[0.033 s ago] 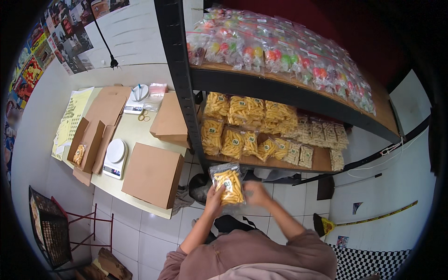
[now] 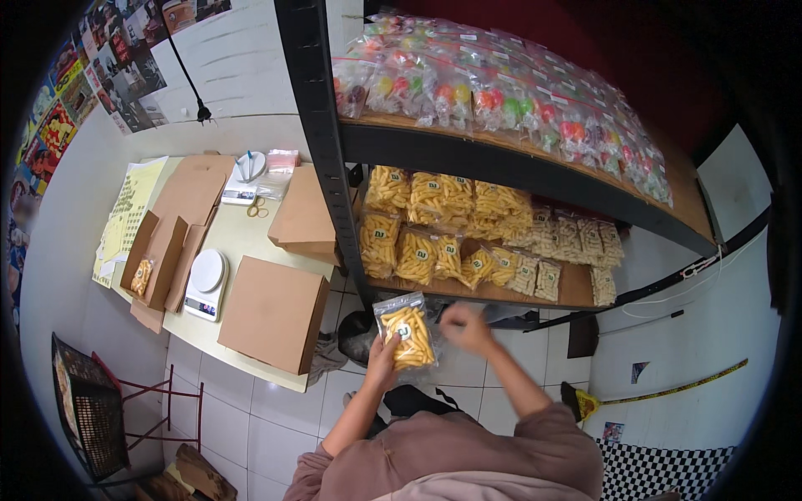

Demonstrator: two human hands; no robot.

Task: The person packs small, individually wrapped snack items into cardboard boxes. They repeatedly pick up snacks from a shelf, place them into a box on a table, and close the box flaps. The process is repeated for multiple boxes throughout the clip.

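Left hand [image 2: 383, 361] gripping a clear bag of yellow snack sticks [image 2: 407, 332] in front of a stocked shelf.

Just below the centre of the frame, the left hand closes its fingers around the bag's lower left edge and holds it upright; the right hand [image 2: 468, 327], blurred, hovers just beside the bag's right side with fingers loosely spread, holding nothing. Above them, the lower wooden shelf [image 2: 576, 288] carries rows of matching snack bags [image 2: 426, 250], and the upper shelf [image 2: 501, 163] carries bags of coloured sweets [image 2: 501, 96]. At centre left, a pale table [image 2: 238, 238] holds closed cardboard boxes [image 2: 271, 313], a white kitchen scale [image 2: 205, 282] and scissors [image 2: 256, 209].
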